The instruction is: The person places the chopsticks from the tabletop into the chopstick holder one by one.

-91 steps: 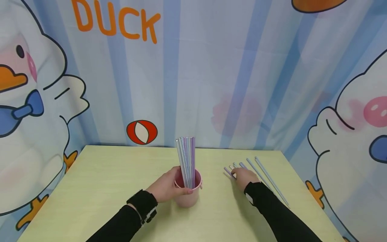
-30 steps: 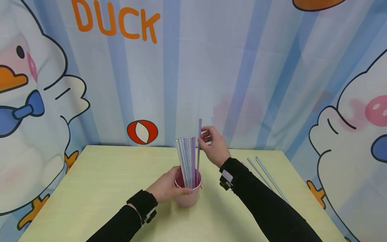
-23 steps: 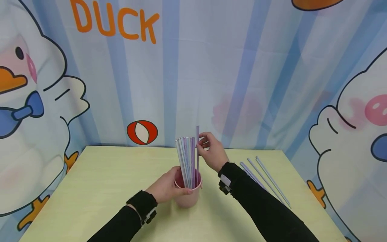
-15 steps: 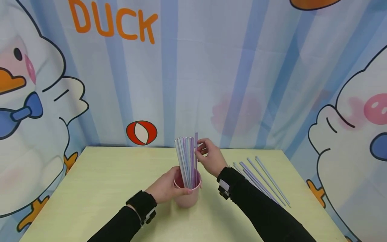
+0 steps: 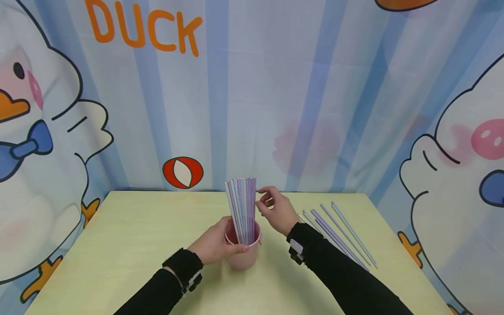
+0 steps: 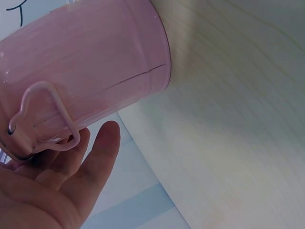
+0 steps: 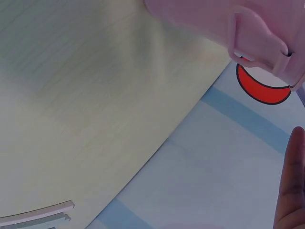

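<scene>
The thing which I judge most risky here is the pink cup [image 5: 242, 258]: it stands upright on the table [image 5: 157, 227] before me, near the middle, and the straws in it [image 5: 244, 210] rise far above its rim. Such a tall bundle could, I think, make the cup top-heavy, so if my left hand [image 5: 214, 243] loosened too early or pulled to one side, everything might tip over. A second danger is at my right hand [image 5: 279, 212], just beside the purple straws on the right edge of the bundle; if a fingertip caught one on leaving, it could be lifted or pushed crooked. Also my right sleeve [image 5: 346, 271] lies close above the loose straws [image 5: 354, 234] on the table, and a careless sweep might roll them. As for the pose, my left forearm comes from the lower left and this hand grips the cup, the thumb laid across its near side by the rim. My right forearm reaches in from the lower right, the wrist bent toward the cup; its fingers are loosely bent and seem to hold nothing, though whether one touches a straw I cannot tell.
</scene>
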A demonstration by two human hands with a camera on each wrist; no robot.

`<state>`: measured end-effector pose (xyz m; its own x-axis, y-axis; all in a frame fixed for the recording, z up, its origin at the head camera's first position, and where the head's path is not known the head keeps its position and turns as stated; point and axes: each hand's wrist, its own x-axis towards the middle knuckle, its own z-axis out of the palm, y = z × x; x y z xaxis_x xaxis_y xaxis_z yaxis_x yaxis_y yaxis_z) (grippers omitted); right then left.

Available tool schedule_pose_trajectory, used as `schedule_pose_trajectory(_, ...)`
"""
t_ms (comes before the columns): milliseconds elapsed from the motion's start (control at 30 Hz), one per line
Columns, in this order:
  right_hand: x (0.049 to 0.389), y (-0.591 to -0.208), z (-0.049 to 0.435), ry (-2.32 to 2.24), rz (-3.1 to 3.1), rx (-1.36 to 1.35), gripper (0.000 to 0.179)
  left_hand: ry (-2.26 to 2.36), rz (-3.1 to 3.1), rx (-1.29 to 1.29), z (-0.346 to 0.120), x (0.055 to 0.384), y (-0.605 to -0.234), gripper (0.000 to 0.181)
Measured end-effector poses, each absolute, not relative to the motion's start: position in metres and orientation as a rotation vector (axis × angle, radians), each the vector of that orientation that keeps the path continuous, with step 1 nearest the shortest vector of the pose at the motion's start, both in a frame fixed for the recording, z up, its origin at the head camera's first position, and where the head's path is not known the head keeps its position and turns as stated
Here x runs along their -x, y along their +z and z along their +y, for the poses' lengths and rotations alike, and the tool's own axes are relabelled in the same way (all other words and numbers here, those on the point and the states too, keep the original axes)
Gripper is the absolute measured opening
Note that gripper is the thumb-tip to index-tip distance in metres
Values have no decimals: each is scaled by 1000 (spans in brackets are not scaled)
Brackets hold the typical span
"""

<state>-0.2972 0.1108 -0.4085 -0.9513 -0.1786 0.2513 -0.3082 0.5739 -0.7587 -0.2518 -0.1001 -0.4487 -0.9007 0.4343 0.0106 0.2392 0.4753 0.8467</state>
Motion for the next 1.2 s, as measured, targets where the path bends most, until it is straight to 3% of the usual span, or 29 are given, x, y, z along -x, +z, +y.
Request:
schedule_pose_trajectory(700,307,-461,244,615,-2891,-314,22,1369,2554,-620,-103,250,-447,94)
schedule_pose_trajectory(900,307,-480,261,308,-2982,-333,18,1376,2540,-629,-102,249,-445,92)
schedule_pose_trajectory(1200,304,-489,258,202,-2993,-360,10,1376,2544,-653,-103,250,-447,92)
